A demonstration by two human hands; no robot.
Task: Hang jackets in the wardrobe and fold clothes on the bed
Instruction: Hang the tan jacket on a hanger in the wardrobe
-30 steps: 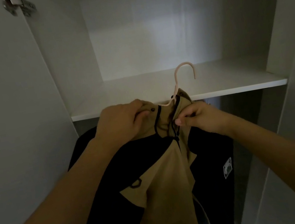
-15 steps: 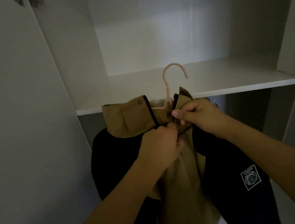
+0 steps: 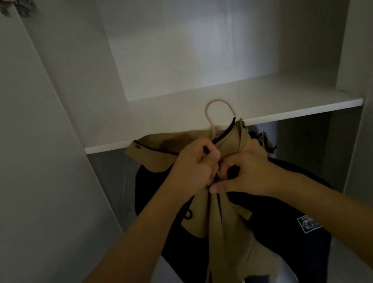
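At the far left stands the open wardrobe door [image 3: 11, 172], with a metal hinge [image 3: 14, 5] at its top edge. Inside the wardrobe, a white shelf [image 3: 153, 127] runs across above the hanging space. The left hand [image 3: 195, 167] is curled on the front of a tan and black jacket [image 3: 221, 230] just below the collar, its fingers pinching the fabric at the opening. The jacket sits on a pink hanger [image 3: 216, 116], whose hook rises in front of the shelf edge and is not on any rail that can be seen; the tan collar spreads to either side of the hook. The jacket is held up in front of the hanging space below the shelf. The right hand [image 3: 248, 172] presses against the left one, its fingers curled on the other side of the jacket opening, with the thumb stretched out underneath. On the right, the black sleeve carries a white patch [image 3: 308, 223]. Behind the jacket, under the shelf, something dark hangs, too dim to make out.
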